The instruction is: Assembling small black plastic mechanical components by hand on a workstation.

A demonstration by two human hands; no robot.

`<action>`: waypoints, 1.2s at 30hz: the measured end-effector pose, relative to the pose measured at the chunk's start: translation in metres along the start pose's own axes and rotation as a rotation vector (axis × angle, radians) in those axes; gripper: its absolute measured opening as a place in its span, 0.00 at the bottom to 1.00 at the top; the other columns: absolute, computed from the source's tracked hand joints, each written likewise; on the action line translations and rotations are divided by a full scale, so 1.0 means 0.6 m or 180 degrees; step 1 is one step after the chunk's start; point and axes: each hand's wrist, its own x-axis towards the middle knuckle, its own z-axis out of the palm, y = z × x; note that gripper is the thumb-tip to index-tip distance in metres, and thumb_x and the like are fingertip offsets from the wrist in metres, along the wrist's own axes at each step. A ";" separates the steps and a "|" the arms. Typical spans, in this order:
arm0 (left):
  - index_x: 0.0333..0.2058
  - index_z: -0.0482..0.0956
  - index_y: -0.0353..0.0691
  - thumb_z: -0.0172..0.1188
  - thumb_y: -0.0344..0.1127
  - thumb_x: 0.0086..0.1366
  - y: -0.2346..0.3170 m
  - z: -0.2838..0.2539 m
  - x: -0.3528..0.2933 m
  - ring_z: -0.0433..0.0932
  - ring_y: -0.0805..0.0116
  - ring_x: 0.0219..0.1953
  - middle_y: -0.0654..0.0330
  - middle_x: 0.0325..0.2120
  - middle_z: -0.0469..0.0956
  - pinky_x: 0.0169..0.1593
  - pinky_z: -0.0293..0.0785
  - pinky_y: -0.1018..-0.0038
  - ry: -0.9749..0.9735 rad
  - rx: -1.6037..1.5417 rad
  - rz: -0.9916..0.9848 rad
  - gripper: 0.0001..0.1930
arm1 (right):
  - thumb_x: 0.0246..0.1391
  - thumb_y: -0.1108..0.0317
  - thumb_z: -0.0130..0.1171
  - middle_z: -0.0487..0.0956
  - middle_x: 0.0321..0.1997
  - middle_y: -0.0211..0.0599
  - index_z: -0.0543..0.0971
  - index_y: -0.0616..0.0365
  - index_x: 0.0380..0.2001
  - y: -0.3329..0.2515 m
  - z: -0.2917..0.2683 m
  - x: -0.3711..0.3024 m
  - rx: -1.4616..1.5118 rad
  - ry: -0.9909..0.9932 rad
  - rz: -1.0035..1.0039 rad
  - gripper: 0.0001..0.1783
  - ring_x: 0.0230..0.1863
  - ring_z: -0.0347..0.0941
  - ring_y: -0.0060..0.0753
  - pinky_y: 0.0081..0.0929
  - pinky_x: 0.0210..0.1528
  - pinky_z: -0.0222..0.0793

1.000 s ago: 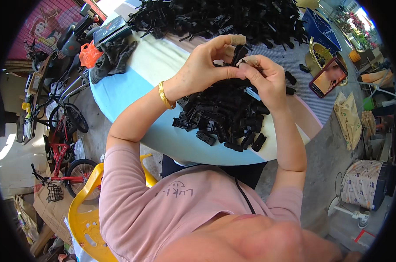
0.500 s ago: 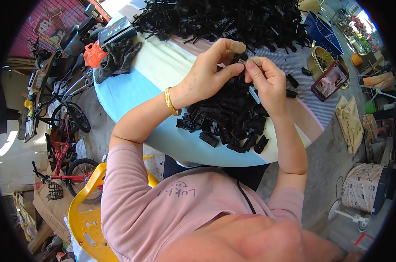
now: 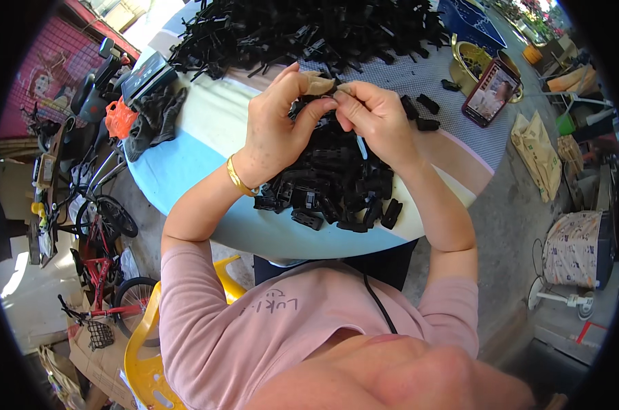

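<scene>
My left hand (image 3: 276,123) and my right hand (image 3: 379,121) meet above the table, both closed in a pinch with fingertips touching. A small black plastic part (image 3: 331,89) shows between the left thumb and fingers; its shape is mostly hidden. What the right fingertips pinch is too small to make out. Out from under the right hand sticks a light blue narrow strip (image 3: 362,147); whether that hand grips it I cannot tell. Tan coverings wrap some fingertips. Below the hands lies a heap of black plastic clips (image 3: 323,181).
A big pile of black parts (image 3: 309,34) covers the table's far side. Loose black pieces (image 3: 427,104) lie at right, near a phone (image 3: 490,92) leaning on a gold pot (image 3: 465,61). Dark cloth (image 3: 156,116), a box (image 3: 147,76) and an orange bag (image 3: 120,118) sit at left.
The view has shifted, so table and hands appear further left. Both hands remain together in a pinch, with the left fingers straighter and less curled over.
</scene>
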 end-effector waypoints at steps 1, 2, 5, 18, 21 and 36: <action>0.35 0.72 0.34 0.61 0.25 0.52 0.004 0.001 0.001 0.77 0.69 0.34 0.56 0.31 0.77 0.45 0.70 0.75 -0.0047 -0.0235 -0.0269 0.11 | 0.57 0.67 0.50 0.69 0.19 0.22 0.75 0.61 0.31 0.003 0.000 0.000 -0.0033 0.0103 -0.0250 0.09 0.20 0.59 0.09 0.09 0.23 0.55; 0.39 0.70 0.33 0.60 0.25 0.54 0.006 0.002 -0.001 0.77 0.69 0.36 0.56 0.32 0.77 0.47 0.69 0.75 -0.0082 -0.0453 -0.0551 0.13 | 0.56 0.67 0.51 0.69 0.20 0.22 0.75 0.61 0.31 0.005 0.004 0.001 -0.0065 0.0182 -0.0500 0.08 0.20 0.59 0.09 0.09 0.23 0.55; 0.46 0.63 0.33 0.54 0.24 0.58 0.015 0.009 0.010 0.76 0.66 0.37 0.52 0.37 0.75 0.45 0.70 0.75 0.0237 -0.1954 -0.1092 0.17 | 0.52 0.68 0.56 0.70 0.22 0.22 0.74 0.61 0.32 0.004 0.008 0.003 -0.0451 0.0585 -0.1410 0.07 0.21 0.60 0.09 0.07 0.24 0.56; 0.52 0.63 0.32 0.44 0.32 0.66 0.011 -0.028 0.021 0.76 0.67 0.37 0.56 0.39 0.72 0.40 0.76 0.75 -0.0837 -0.4138 -0.2474 0.17 | 0.44 0.75 0.63 0.76 0.28 0.27 0.74 0.62 0.31 -0.021 -0.001 -0.015 0.0221 0.0633 -0.1619 0.10 0.27 0.71 0.13 0.10 0.30 0.67; 0.52 0.63 0.33 0.45 0.31 0.65 0.021 -0.026 0.018 0.76 0.68 0.37 0.58 0.38 0.73 0.40 0.76 0.75 -0.1038 -0.3458 -0.2323 0.17 | 0.45 0.73 0.63 0.77 0.27 0.27 0.74 0.62 0.32 -0.015 -0.004 -0.011 0.0003 0.0551 -0.1228 0.11 0.28 0.71 0.13 0.11 0.31 0.68; 0.49 0.62 0.32 0.52 0.22 0.59 0.011 -0.009 0.010 0.71 0.75 0.42 0.58 0.41 0.71 0.47 0.70 0.79 -0.0647 -0.2595 -0.1872 0.18 | 0.57 0.67 0.49 0.65 0.18 0.21 0.74 0.61 0.36 -0.007 -0.007 0.001 0.0907 0.0122 0.0183 0.09 0.16 0.51 0.06 0.07 0.16 0.43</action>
